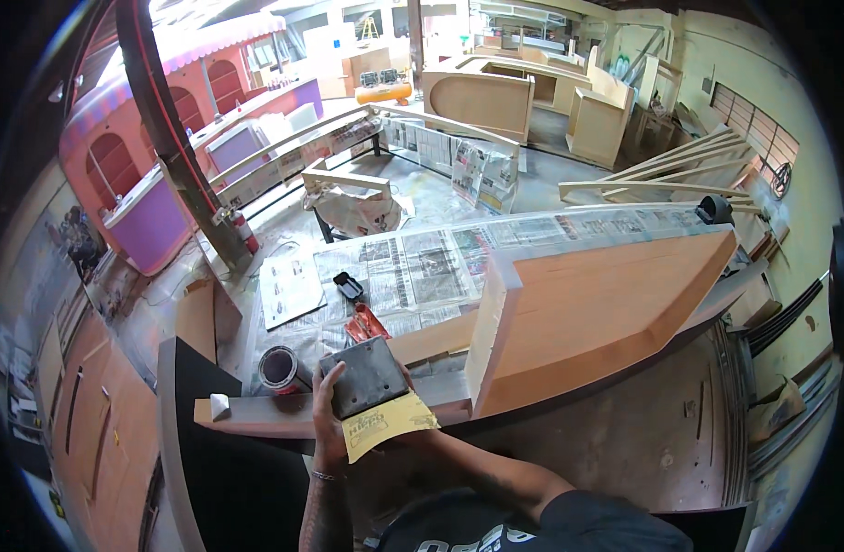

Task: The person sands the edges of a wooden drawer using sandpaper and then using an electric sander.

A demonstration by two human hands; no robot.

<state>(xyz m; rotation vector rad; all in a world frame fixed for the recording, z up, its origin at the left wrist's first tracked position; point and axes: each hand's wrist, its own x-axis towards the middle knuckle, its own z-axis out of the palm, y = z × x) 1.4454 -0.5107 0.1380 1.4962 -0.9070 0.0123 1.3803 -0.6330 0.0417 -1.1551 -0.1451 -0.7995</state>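
- The left hand (326, 419) is clamped on the left side of a dark flat block (371, 375), which is held up, tilted, in front of the person's body.
- A piece of yellow sandpaper (390, 426) meets the near edge of the block and curls out toward the person, with printing on its face.
- The right forearm (495, 474) reaches in from the right and ends behind the sandpaper; the right hand is hidden there, so I cannot tell whether it grips anything.
- A bracelet (323, 476) circles the left wrist.
- Just left of the block, an open can (279, 367) with dark contents stands upright by the long curved edge (265, 414) of the work surface.
- A small white piece (219, 407) sits near the left end of that edge.
- Beyond the block lie a red tool (367, 322) and, farther off, a small black object (348, 285) on sheets of newspaper (436, 262).
- A white board (291, 287) lies flat to the left of the black object.
- To the right stands a big wooden panel (606, 308) with a raised border, leaning at a slant.
- Farther back are an orange compressor (382, 92), unpainted wooden counters (482, 101) and a pink booth (104, 170).
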